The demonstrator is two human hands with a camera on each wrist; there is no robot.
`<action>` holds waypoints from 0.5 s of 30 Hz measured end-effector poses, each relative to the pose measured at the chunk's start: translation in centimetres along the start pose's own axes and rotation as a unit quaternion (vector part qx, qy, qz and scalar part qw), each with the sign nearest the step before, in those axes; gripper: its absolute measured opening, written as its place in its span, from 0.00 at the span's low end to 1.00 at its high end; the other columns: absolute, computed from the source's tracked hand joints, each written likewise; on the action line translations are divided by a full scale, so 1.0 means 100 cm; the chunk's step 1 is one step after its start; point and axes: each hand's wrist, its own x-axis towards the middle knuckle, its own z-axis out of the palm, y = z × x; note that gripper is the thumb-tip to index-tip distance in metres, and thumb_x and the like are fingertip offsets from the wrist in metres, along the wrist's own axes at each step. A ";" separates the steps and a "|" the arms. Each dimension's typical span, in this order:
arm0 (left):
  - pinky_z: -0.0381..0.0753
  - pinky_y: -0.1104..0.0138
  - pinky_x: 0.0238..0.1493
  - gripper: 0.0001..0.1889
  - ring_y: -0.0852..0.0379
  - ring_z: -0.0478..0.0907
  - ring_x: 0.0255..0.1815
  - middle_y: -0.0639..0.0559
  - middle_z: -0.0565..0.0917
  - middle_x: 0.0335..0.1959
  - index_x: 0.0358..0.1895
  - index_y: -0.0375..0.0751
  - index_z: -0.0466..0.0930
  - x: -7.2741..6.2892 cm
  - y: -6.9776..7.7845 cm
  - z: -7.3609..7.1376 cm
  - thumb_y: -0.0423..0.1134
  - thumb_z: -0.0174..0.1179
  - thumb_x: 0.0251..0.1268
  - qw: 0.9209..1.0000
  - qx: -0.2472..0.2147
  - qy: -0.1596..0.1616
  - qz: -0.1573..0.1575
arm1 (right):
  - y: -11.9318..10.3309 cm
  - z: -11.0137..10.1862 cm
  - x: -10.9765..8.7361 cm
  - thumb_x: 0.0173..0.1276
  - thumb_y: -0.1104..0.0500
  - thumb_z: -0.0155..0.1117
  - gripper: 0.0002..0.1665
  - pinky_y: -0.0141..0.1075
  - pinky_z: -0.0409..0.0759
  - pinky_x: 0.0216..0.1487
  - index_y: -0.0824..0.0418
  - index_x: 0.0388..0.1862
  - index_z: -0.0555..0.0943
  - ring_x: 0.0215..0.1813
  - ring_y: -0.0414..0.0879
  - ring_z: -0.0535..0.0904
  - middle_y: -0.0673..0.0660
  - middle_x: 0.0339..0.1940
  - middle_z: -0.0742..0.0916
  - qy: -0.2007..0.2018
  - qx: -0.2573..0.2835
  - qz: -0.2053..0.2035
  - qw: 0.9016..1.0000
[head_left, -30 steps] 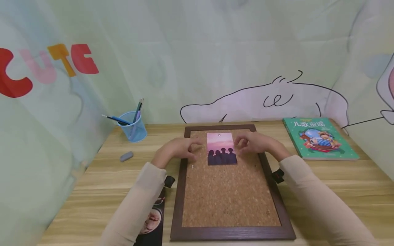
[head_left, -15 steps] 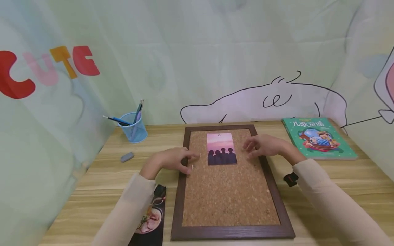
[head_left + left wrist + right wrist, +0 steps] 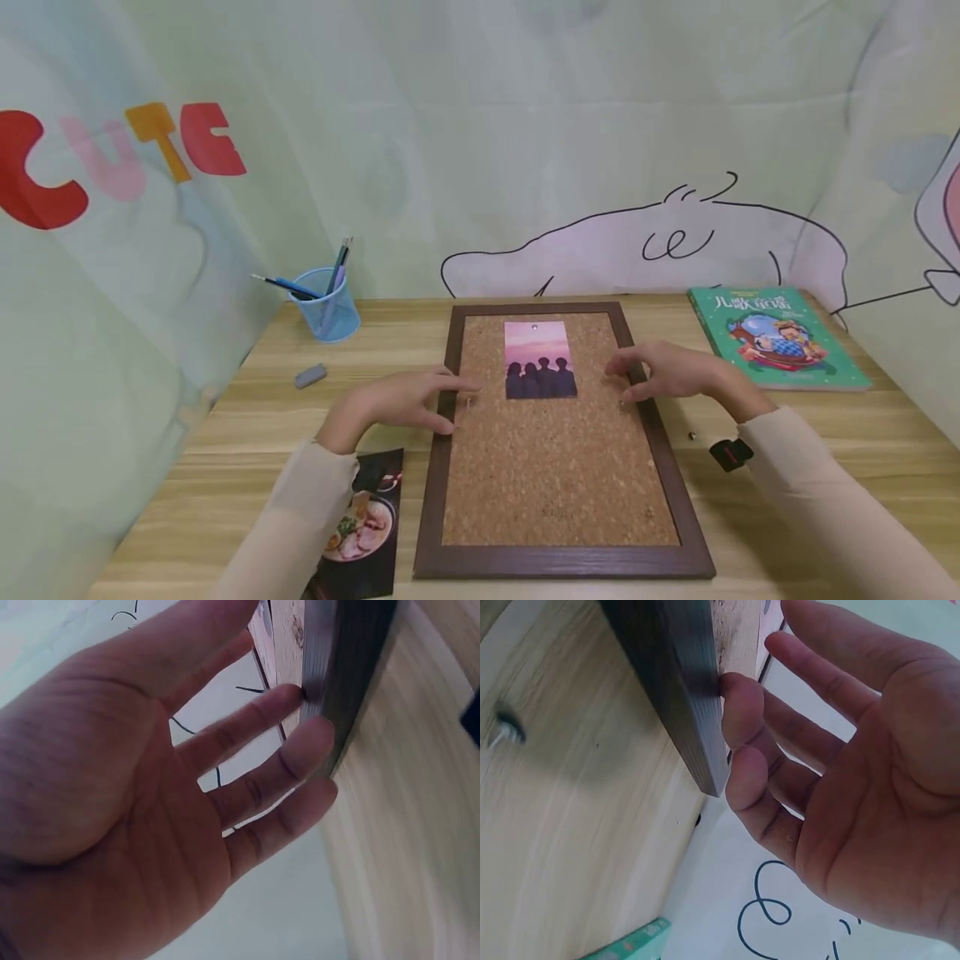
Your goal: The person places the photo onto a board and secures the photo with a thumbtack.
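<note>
The cork board [image 3: 558, 475], bordered by a dark brown frame [image 3: 562, 562], lay flat on the wooden desk [image 3: 240, 433] in the lower centre of the head view. The photo card [image 3: 540, 360], printed with dark figures against a pink sky, was located on the upper middle of the cork, with a small pin [image 3: 534, 327] at its top edge. The left hand [image 3: 393, 398] was in a released state: its fingers were extended and spread, with a wide gap between thumb and forefinger, and it spanned the left rail of the frame. In the left wrist view, its fingertips lay at the rail; firm contact could not be confirmed. The right hand [image 3: 678, 368] was likewise released, its fingers loosely bent and apart from the thumb at the right rail. In the right wrist view, two bent fingertips met the rail's edge; whether they pressed on it could not be told. A clear pin [image 3: 470, 402] was positioned on the cork near the left thumb. A loose pin [image 3: 692, 436] lay on the desk, right of the frame. A food picture [image 3: 363, 525] lay at lower left, partly covered by the left sleeve [image 3: 288, 508].
</note>
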 end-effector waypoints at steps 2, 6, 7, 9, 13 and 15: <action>0.77 0.53 0.56 0.32 0.46 0.75 0.55 0.41 0.74 0.63 0.72 0.44 0.70 -0.004 -0.001 -0.001 0.39 0.68 0.65 1.000 0.002 0.010 -0.005 | 0.001 -0.001 -0.004 0.68 0.56 0.70 0.25 0.55 0.76 0.58 0.66 0.61 0.79 0.62 0.60 0.77 0.62 0.58 0.84 -0.001 -0.004 -0.004 1.000; 0.77 0.55 0.52 0.31 0.49 0.77 0.48 0.41 0.76 0.61 0.71 0.42 0.71 -0.012 -0.005 -0.003 0.38 0.68 0.65 1.000 0.014 0.025 -0.001 | 0.003 -0.001 -0.011 0.68 0.56 0.70 0.24 0.46 0.79 0.49 0.64 0.60 0.79 0.59 0.57 0.78 0.61 0.58 0.84 -0.001 -0.009 -0.013 1.000; 0.77 0.56 0.49 0.31 0.50 0.77 0.45 0.41 0.77 0.60 0.71 0.42 0.71 -0.014 -0.006 -0.003 0.38 0.68 0.64 1.000 0.013 0.026 -0.002 | 0.003 -0.001 -0.012 0.68 0.56 0.69 0.24 0.44 0.80 0.47 0.63 0.60 0.79 0.59 0.56 0.78 0.61 0.58 0.84 0.000 -0.010 -0.014 1.000; 0.76 0.59 0.45 0.31 0.53 0.75 0.40 0.41 0.77 0.58 0.71 0.42 0.71 -0.019 -0.009 -0.003 0.38 0.68 0.65 1.000 0.011 0.022 -0.001 | 0.004 0.000 -0.016 0.69 0.57 0.69 0.23 0.44 0.80 0.47 0.63 0.60 0.79 0.59 0.56 0.78 0.60 0.58 0.84 0.004 -0.012 -0.016 1.000; 0.77 0.58 0.45 0.32 0.49 0.77 0.48 0.39 0.76 0.61 0.72 0.41 0.69 -0.030 -0.015 -0.002 0.39 0.67 0.66 1.000 0.001 0.017 -0.003 | 0.008 0.001 -0.025 0.69 0.58 0.68 0.22 0.44 0.80 0.49 0.63 0.60 0.80 0.59 0.56 0.79 0.59 0.58 0.84 0.011 -0.012 -0.009 1.000; 0.78 0.56 0.48 0.32 0.44 0.77 0.55 0.38 0.75 0.64 0.72 0.40 0.68 -0.038 -0.019 -0.001 0.39 0.67 0.66 1.000 -0.005 0.020 0.000 | 0.010 0.000 -0.029 0.69 0.58 0.68 0.22 0.43 0.80 0.48 0.62 0.60 0.80 0.57 0.55 0.79 0.58 0.57 0.84 0.016 -0.011 -0.008 1.000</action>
